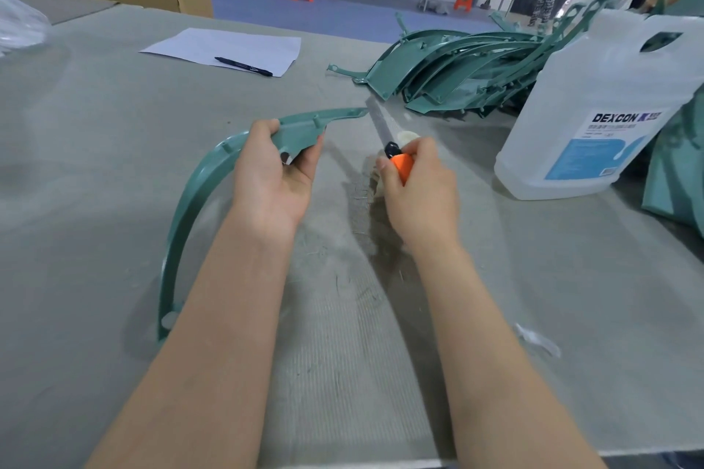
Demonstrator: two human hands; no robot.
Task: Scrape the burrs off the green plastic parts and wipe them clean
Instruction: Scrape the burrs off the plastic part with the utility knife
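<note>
A curved green plastic part [198, 194] arcs over the grey worktop [95, 164], its wide end gripped by the left hand [274, 167]. The right hand [415, 187] grips an orange-handled knife [384, 133], its blade tip near the part's pointed end. More green parts [457, 72] lie stacked behind, beside a clear jug [594, 118]

Grey table [95, 202], what's on it:
Far: paper sheet [213, 48] with pen [244, 66]. Right: stack of green parts [457, 76], clear jug [594, 114]. Centre: scrapings [362, 194].
</note>
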